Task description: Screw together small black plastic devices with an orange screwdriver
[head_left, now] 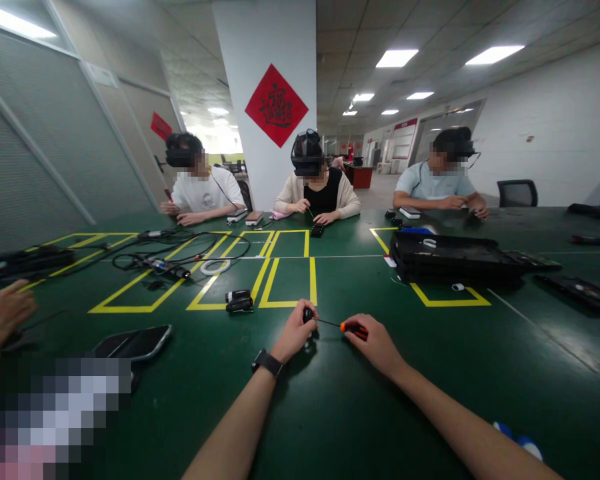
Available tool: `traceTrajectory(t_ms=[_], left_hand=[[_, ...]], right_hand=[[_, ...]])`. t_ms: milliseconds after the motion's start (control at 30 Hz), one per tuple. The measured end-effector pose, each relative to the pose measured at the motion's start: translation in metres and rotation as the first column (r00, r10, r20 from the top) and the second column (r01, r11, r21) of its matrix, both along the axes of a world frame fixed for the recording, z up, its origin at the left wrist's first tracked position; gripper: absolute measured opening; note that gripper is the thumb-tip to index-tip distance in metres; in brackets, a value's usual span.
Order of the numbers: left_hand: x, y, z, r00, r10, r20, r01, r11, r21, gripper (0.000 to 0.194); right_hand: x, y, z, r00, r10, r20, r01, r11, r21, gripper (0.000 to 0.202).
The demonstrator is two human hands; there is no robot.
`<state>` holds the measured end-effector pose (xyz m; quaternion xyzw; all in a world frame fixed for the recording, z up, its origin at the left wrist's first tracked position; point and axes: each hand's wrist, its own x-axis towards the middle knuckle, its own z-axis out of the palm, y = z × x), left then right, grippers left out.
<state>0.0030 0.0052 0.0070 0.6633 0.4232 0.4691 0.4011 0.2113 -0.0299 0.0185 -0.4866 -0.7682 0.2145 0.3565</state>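
Observation:
In my right hand [373, 340] is a screwdriver [355, 329] with an orange and black handle, my fingers closed round it. Its thin shaft points left, and the tip reaches a small black object [308, 315] pinched in my left hand [295, 331]. Fingers cover most of that object, so its kind cannot be made out. Both hands are held just above the green table [330, 413]. Left of them, two small dark cylindrical pieces [239, 301] lie side by side on the table.
Black cables [170, 263] spread across the left, near a smartphone [133, 343] and another person's hand [7, 313]. Stacked black trays [453, 257] stand at right. Blue-and-white items [527, 447] lie beside my right forearm. Three people sit opposite. Yellow tape [287, 305] marks the table.

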Motion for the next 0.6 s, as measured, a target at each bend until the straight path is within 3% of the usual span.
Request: traceTrajectory(t_ms=[400,600], left_hand=[[-0.003,0.005,-0.008,0.997,-0.024,0.074,0.028,0.999,-0.045,0.022],[-0.001,0.002,-0.007,0.999,-0.04,0.035,0.04,0.999,-0.003,0.022]], right_hand=[[0.001,0.002,-0.004,0.999,0.037,-0.006,-0.036,0.997,0.072,0.014],[0.004,0.002,-0.007,1.0,0.026,-0.008,-0.025,0.995,0.095,0.015]])
